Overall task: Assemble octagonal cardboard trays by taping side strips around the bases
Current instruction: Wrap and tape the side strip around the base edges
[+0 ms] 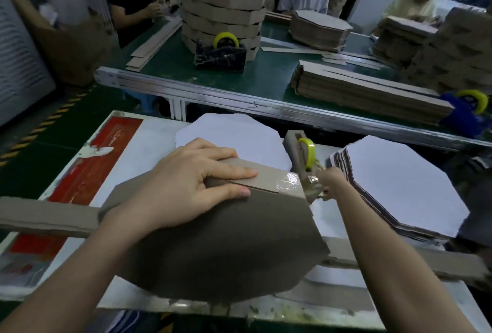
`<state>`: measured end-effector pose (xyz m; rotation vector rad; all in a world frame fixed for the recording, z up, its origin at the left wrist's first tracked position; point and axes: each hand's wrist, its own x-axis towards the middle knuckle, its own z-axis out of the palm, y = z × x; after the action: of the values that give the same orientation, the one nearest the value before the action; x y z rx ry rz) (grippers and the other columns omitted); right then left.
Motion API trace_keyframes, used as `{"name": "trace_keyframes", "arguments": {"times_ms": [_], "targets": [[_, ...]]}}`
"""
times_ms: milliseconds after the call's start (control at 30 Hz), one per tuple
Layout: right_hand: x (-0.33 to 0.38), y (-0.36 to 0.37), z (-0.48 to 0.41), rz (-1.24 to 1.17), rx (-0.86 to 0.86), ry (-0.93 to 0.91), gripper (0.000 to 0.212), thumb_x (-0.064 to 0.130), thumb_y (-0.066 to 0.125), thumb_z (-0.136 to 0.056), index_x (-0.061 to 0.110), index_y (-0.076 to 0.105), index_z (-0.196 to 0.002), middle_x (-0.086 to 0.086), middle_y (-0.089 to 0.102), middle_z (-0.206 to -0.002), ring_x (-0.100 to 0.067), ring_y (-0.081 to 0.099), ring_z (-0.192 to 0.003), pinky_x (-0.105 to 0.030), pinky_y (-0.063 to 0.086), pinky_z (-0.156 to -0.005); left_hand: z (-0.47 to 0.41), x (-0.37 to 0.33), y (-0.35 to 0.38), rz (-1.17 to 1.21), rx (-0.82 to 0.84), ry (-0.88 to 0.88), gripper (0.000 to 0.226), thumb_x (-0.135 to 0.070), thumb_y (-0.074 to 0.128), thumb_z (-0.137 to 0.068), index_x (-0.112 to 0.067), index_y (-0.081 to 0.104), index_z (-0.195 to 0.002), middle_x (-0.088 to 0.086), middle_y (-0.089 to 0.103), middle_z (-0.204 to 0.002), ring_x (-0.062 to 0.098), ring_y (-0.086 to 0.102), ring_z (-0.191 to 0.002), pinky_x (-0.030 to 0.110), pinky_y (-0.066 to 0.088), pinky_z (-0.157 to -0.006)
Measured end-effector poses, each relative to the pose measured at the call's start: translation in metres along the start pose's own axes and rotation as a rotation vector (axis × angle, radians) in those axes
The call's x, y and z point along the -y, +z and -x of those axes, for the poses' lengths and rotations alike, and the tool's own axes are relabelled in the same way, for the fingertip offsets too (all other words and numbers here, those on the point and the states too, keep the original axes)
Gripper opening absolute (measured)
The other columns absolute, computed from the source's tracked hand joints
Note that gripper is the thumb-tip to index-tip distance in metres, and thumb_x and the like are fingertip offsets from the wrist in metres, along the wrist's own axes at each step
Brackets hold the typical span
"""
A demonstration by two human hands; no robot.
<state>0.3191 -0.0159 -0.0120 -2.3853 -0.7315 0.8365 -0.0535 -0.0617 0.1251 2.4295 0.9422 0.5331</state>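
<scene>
My left hand (186, 186) presses flat, fingers straight, on side strip (255, 182) over upturned base (226, 252). Right hand (332, 182) pinches tape (290, 181) beside dispenser (296, 157) on surface (149, 141).

Single head-worn view, wide-angle, looking forward and down, close over the worktable (149, 133)

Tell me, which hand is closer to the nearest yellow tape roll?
Right. The right hand is just below the tape roll; the left hand rests on the brown base, farther left.
</scene>
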Motion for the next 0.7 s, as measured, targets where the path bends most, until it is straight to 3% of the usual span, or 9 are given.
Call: {"name": "trace_keyframes", "arguments": {"times_ms": [67,133,233,300,400,500,600,700], "targets": [[-0.003,0.0,-0.015,0.04,0.031,-0.023,0.014,0.018,0.052,-0.1,0.007,0.057,-0.106,-0.013,0.054,-0.1,-0.032,0.061,-0.083,-0.041,0.052,-0.071,-0.005,-0.002,0.001,-0.007,-0.008,-0.016,0.037,-0.08,0.039,-0.068,-0.073,0.048,-0.103,-0.04,0.042,-0.116,-0.005,0.038,-0.119,0.033,0.04,-0.1],[-0.006,0.004,-0.027,0.053,0.058,-0.019,0.027,0.014,0.054,-0.098,0.007,0.054,-0.124,-0.01,0.053,-0.093,-0.027,0.057,-0.074,-0.038,0.051,-0.063,-0.009,-0.004,0.003,-0.01,-0.012,-0.034,0.037,-0.081,0.036,-0.067,-0.074,0.048,-0.102,-0.043,0.04,-0.116,-0.007,0.038,-0.118,0.034,0.041,-0.1],[-0.007,0.012,-0.042,0.043,0.07,0.025,0.043,0.013,0.062,-0.095,0.002,0.045,-0.132,-0.012,0.055,-0.084,-0.034,0.065,-0.084,-0.049,0.058,-0.077,-0.015,-0.006,0.006,-0.018,-0.006,-0.036,0.035,-0.08,0.038,-0.068,-0.076,0.049,-0.101,-0.052,0.038,-0.109,-0.007,0.04,-0.117,0.028,0.04,-0.098],[-0.005,0.013,-0.051,0.002,0.072,0.043,0.047,0.01,0.07,-0.09,0.0,0.048,-0.13,-0.015,0.057,-0.081,-0.033,0.065,-0.082,-0.05,0.057,-0.083,-0.018,-0.008,0.007,-0.015,-0.012,-0.036,0.034,-0.08,0.04,-0.068,-0.077,0.048,-0.101,-0.056,0.038,-0.105,-0.007,0.04,-0.116,0.021,0.04,-0.096],[-0.003,0.009,-0.061,-0.113,0.089,0.114,0.041,0.003,0.078,-0.079,-0.009,0.057,-0.113,-0.019,0.064,-0.082,-0.03,0.066,-0.075,-0.049,0.059,-0.08,-0.022,-0.009,0.008,-0.018,-0.022,-0.027,0.035,-0.08,0.04,-0.069,-0.075,0.049,-0.102,-0.059,0.039,-0.106,-0.004,0.043,-0.115,0.02,0.041,-0.093],[-0.004,0.006,-0.065,-0.341,0.061,0.122,0.024,0.009,0.071,-0.084,-0.003,0.059,-0.101,-0.015,0.063,-0.081,-0.03,0.067,-0.073,-0.042,0.059,-0.065,-0.024,-0.007,0.01,-0.016,-0.041,-0.028,0.036,-0.08,0.04,-0.068,-0.072,0.053,-0.101,-0.053,0.041,-0.105,-0.004,0.044,-0.114,0.03,0.045,-0.093],[-0.011,0.006,-0.059,-0.577,0.018,0.134,0.009,0.01,0.065,-0.086,0.005,0.058,-0.083,-0.01,0.058,-0.075,-0.024,0.061,-0.062,-0.026,0.045,-0.044,-0.027,-0.006,0.011,-0.019,-0.045,-0.031,0.036,-0.08,0.04,-0.068,-0.072,0.053,-0.101,-0.048,0.041,-0.11,-0.006,0.044,-0.113,0.035,0.045,-0.094],[-0.03,0.012,-0.05,-0.666,-0.017,0.1,0.014,0.01,0.065,-0.092,0.005,0.057,-0.082,-0.011,0.061,-0.079,-0.023,0.06,-0.065,-0.03,0.046,-0.047,-0.028,-0.004,0.012,-0.008,-0.053,-0.018,0.037,-0.079,0.041,-0.069,-0.07,0.055,-0.102,-0.046,0.045,-0.111,-0.005,0.045,-0.111,0.036,0.046,-0.092]]}}
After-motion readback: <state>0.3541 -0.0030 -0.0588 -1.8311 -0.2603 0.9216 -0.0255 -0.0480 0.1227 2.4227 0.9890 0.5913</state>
